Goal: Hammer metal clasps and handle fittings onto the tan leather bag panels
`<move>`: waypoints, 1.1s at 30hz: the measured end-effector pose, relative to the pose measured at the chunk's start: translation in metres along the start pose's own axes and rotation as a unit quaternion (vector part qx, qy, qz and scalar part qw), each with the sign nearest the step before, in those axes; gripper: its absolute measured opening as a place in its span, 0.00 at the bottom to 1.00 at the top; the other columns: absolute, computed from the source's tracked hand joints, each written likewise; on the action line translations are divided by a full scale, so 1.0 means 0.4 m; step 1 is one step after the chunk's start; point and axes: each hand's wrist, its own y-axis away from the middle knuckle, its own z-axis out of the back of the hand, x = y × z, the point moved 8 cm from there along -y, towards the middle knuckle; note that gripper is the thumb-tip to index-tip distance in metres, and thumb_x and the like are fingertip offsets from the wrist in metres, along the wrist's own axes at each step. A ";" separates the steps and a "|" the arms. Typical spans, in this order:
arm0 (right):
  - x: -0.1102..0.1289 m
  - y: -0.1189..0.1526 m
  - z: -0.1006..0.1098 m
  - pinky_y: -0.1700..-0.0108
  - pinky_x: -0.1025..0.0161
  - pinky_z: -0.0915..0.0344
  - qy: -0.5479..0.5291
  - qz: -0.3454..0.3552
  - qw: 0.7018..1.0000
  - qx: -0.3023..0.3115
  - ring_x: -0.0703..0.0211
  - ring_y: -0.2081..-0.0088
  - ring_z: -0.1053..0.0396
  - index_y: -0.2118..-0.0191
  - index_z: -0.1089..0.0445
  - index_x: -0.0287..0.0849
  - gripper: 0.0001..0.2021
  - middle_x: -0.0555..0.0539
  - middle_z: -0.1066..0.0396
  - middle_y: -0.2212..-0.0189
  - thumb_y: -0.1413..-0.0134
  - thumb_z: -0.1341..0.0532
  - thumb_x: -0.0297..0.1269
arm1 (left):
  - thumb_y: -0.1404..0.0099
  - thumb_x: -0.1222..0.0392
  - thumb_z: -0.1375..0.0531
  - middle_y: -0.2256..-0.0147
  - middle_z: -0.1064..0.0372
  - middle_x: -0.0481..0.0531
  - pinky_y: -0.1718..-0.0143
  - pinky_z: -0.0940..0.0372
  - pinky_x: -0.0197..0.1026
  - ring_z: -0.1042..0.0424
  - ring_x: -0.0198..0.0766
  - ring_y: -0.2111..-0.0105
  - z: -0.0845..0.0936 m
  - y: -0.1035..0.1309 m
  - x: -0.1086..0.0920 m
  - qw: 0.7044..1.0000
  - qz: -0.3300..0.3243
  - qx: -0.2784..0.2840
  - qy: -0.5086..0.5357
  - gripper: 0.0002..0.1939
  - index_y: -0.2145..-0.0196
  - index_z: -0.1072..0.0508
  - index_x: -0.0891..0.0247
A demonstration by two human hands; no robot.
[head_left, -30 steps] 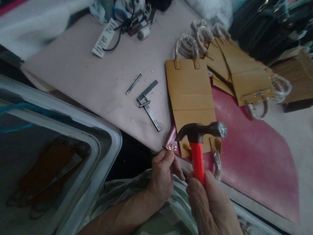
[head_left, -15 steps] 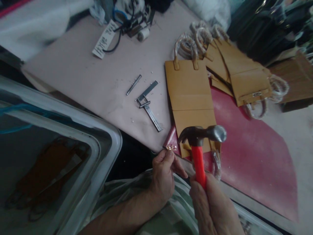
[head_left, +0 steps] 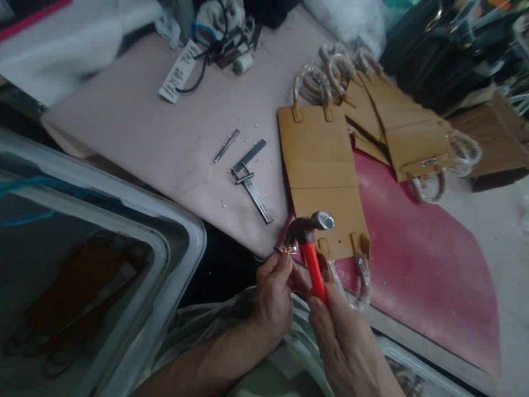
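At the table's near edge my left hand (head_left: 275,295) pinches a small gold metal piece (head_left: 288,250) over the corner of a red sheet (head_left: 430,264). My right hand (head_left: 345,336) is wrapped round the red handle of a claw hammer (head_left: 314,270). The hammer's claw end is close to the gold piece; whether they touch I cannot tell. Just beyond the hammer lies a flat tan leather bag piece (head_left: 324,165) with plastic-wrapped handles at both ends.
Metal bars (head_left: 258,201) and a thin metal rod (head_left: 226,146) lie left of the leather. More tan bag pieces (head_left: 413,127) are piled at the right. A white bin (head_left: 194,231) stands at the left, and a tagged tool bundle (head_left: 179,71) sits farther back.
The hammer and my right hand have moved left, bringing the hammer head near the gold piece. My left hand keeps its pinch. The lower handles of the tan piece now show more.
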 end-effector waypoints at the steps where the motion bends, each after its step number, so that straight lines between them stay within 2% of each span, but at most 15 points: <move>1: 0.001 0.000 0.007 0.61 0.60 0.25 0.000 -0.003 1.000 -0.008 0.54 0.68 0.26 0.59 0.31 0.47 0.15 0.44 0.26 0.70 0.32 0.48 0.50 | 0.45 0.41 0.32 0.83 0.36 0.46 0.76 0.37 0.33 0.35 0.31 0.82 0.000 0.000 0.002 1.000 0.004 0.001 0.000 0.24 0.79 0.34 0.64; 5: 0.011 -0.003 0.030 0.60 0.58 0.24 -0.004 -0.021 0.999 -0.038 0.52 0.66 0.25 0.58 0.30 0.47 0.16 0.44 0.27 0.71 0.33 0.47 0.52 | 0.44 0.40 0.32 0.83 0.36 0.45 0.76 0.35 0.34 0.34 0.32 0.82 -0.001 0.000 0.006 1.000 0.015 0.008 0.004 0.24 0.78 0.34 0.63; 9: 0.033 -0.020 0.014 0.54 0.53 0.24 -0.013 -0.009 1.000 0.000 0.48 0.59 0.24 0.56 0.29 0.47 0.18 0.41 0.24 0.66 0.33 0.49 0.53 | 0.45 0.42 0.31 0.81 0.34 0.46 0.75 0.36 0.33 0.33 0.31 0.81 -0.001 0.000 0.000 1.000 0.002 0.009 0.015 0.24 0.79 0.33 0.64; 13: 0.034 -0.019 0.023 0.58 0.55 0.23 -0.002 -0.012 1.000 -0.023 0.49 0.63 0.24 0.52 0.29 0.48 0.20 0.44 0.26 0.70 0.34 0.48 0.55 | 0.44 0.41 0.32 0.82 0.35 0.45 0.76 0.36 0.35 0.34 0.32 0.81 0.003 -0.002 0.006 1.000 0.017 0.004 0.004 0.23 0.78 0.34 0.63; 17: 0.031 -0.023 0.015 0.66 0.60 0.24 0.001 -0.007 0.999 -0.031 0.51 0.68 0.25 0.55 0.29 0.48 0.23 0.44 0.27 0.73 0.33 0.53 0.58 | 0.43 0.41 0.33 0.81 0.35 0.46 0.75 0.37 0.34 0.34 0.32 0.81 0.005 -0.002 0.004 1.000 0.009 0.004 -0.006 0.24 0.78 0.33 0.63; 21: 0.043 -0.032 0.010 0.61 0.57 0.24 0.014 -0.004 1.000 0.021 0.51 0.66 0.26 0.56 0.30 0.47 0.19 0.43 0.26 0.70 0.33 0.50 0.55 | 0.42 0.42 0.33 0.80 0.34 0.46 0.74 0.37 0.34 0.34 0.31 0.79 0.008 -0.004 0.008 1.000 0.001 0.014 0.004 0.23 0.78 0.32 0.64; 24: 0.049 -0.027 0.031 0.59 0.58 0.25 0.021 -0.010 1.000 0.021 0.52 0.67 0.27 0.55 0.30 0.48 0.17 0.44 0.27 0.70 0.33 0.49 0.53 | 0.41 0.43 0.34 0.81 0.35 0.45 0.74 0.36 0.35 0.33 0.32 0.80 0.013 -0.005 0.020 1.000 0.015 0.013 0.008 0.22 0.77 0.32 0.63; 28: 0.036 -0.023 0.035 0.68 0.61 0.27 0.041 -0.025 0.998 0.030 0.53 0.73 0.30 0.59 0.30 0.49 0.15 0.48 0.31 0.76 0.35 0.45 0.54 | 0.41 0.42 0.33 0.81 0.34 0.45 0.75 0.35 0.34 0.33 0.32 0.80 0.008 -0.005 0.014 1.000 0.009 0.020 0.014 0.23 0.77 0.33 0.63; 31: 0.038 -0.023 0.043 0.77 0.64 0.33 0.036 -0.031 0.999 0.027 0.57 0.80 0.37 0.62 0.31 0.49 0.15 0.50 0.35 0.80 0.34 0.46 0.53 | 0.43 0.41 0.32 0.81 0.34 0.45 0.74 0.34 0.35 0.33 0.32 0.80 0.002 -0.003 0.008 1.000 0.008 0.024 0.017 0.23 0.77 0.33 0.63; 33: 0.042 -0.020 0.052 0.80 0.65 0.37 0.031 -0.042 0.998 0.023 0.60 0.82 0.40 0.62 0.33 0.49 0.15 0.52 0.37 0.81 0.33 0.47 0.52 | 0.43 0.41 0.32 0.82 0.35 0.45 0.74 0.33 0.36 0.33 0.32 0.81 0.002 -0.003 0.007 1.000 0.013 0.023 0.014 0.23 0.77 0.33 0.63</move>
